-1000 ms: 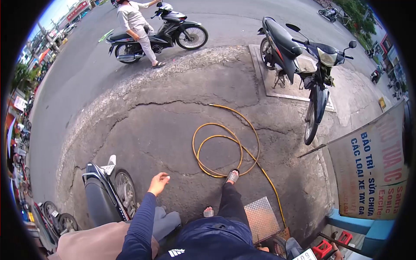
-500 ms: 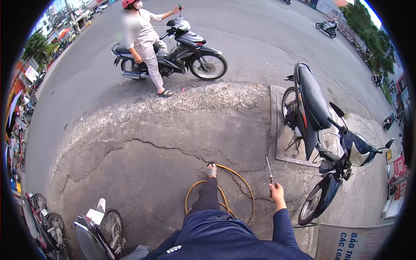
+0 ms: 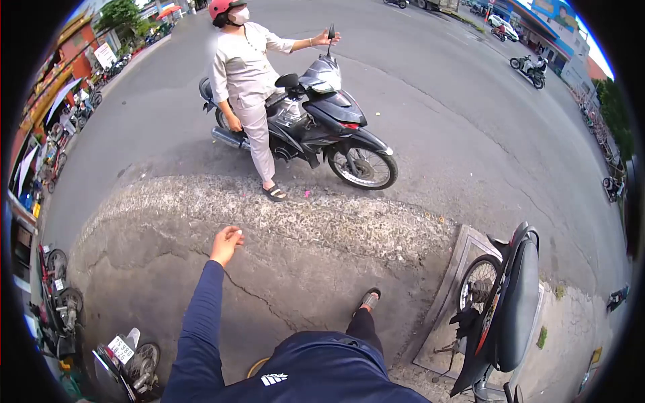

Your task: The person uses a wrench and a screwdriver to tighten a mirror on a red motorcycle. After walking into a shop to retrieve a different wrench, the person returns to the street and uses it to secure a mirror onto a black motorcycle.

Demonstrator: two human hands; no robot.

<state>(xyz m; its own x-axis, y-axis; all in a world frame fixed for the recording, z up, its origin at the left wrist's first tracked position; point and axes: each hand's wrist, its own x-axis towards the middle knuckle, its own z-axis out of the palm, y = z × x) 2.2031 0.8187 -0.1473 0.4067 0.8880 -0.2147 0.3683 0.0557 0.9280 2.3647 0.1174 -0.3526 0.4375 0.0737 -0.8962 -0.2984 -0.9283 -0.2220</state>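
Observation:
My left hand [image 3: 227, 245] reaches forward over the concrete pavement, its fingers loosely bent and nothing visible in them. It is nearest to the pavement's rough edge [image 3: 282, 218], apart from everything else. Beyond it, a person [image 3: 247, 87] in light clothes, a red helmet and a mask sits astride a black motorbike [image 3: 316, 121]. One of that person's feet rests on the edge, and one arm stretches out by the mirror. My right hand is out of the picture, as is whatever it holds.
A parked motorbike [image 3: 514, 302] stands at the right by a metal-framed slab [image 3: 430, 336]. Parked motorbikes [image 3: 134, 363] line the lower left. A yellow hose [image 3: 256, 367] shows partly by my body. Traffic moves on the road [image 3: 437, 87].
My right hand, which held a screwdriver, has left the view. My left hand has come into view, reaching forward. I have stepped closer to the person on the motorbike, and my view has shifted.

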